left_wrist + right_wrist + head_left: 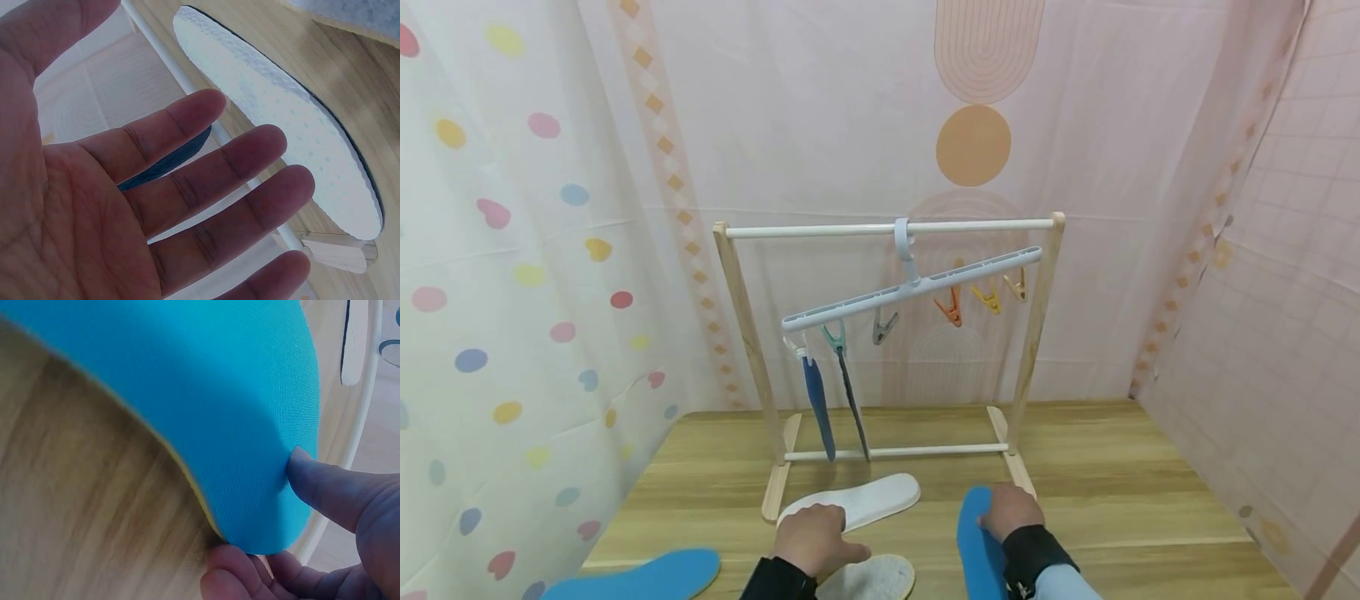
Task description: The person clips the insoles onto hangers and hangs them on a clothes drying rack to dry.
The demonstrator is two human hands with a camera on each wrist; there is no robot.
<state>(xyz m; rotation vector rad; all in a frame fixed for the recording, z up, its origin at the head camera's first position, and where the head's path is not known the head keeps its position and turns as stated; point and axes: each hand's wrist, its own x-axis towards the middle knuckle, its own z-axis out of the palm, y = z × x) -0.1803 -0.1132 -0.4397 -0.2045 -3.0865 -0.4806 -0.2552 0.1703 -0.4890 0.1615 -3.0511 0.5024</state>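
My right hand (1011,510) pinches the edge of a bright blue insole (977,546) at its far end. In the right wrist view, the thumb lies on the blue top of that insole (219,406) while the fingers curl beneath its rim. Over a white insole (880,500) on the table hovers my left hand (816,542), holding nothing. Its fingers are spread and fairly straight in the left wrist view, with the white insole (294,125) beyond them. A speckled grey-white insole (880,577) lies nearer, partly cut off by the frame.
Another blue insole (647,573) lies at front left. On the wooden rack (1026,358) hangs a tilted white hanger (850,305), lower on the left. Two dark blue insoles (817,404) dangle from its left clips; a grey clip (883,327) and orange clip (952,308) hang farther right.
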